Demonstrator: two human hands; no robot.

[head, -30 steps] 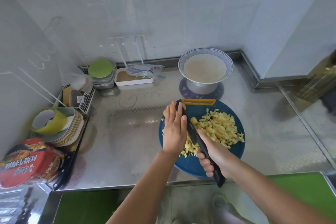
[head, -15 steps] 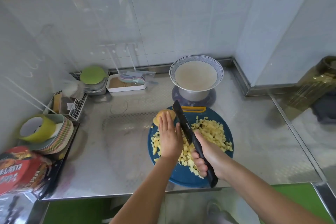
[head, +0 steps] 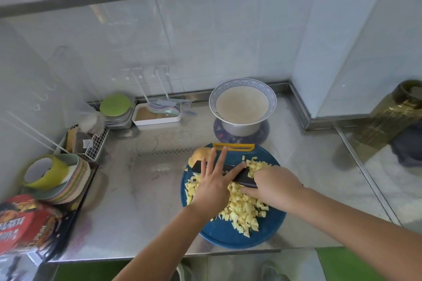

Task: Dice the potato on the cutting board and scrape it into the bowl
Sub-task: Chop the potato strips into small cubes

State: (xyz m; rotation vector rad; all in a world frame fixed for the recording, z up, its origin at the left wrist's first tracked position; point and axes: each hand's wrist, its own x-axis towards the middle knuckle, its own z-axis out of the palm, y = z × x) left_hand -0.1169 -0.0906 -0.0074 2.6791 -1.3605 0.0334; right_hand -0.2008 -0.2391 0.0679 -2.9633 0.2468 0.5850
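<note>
A round blue cutting board [head: 228,234] with a yellow handle lies near the counter's front edge, covered in diced yellow potato [head: 243,210]. An uncut potato piece [head: 199,154] sits at the board's far left rim. A black knife [head: 239,177] lies crosswise over the dice, blade pointing left. My right hand [head: 277,186] grips its handle. My left hand [head: 214,183] lies flat with straight, spread fingers on top of the blade. The blue-rimmed bowl [head: 242,105] stands behind the board on a metal pot.
A white tray [head: 157,116] and a green-lidded stack [head: 116,107] stand at the back wall. A wire rack [head: 91,141], stacked plates with a green cup [head: 50,173] and a red packet [head: 22,223] crowd the left. A dark jar [head: 392,116] is at the right.
The knife has swung from pointing away from me to lying crosswise over the dice. My left hand has moved onto the blade, and my right hand has shifted right and forward.
</note>
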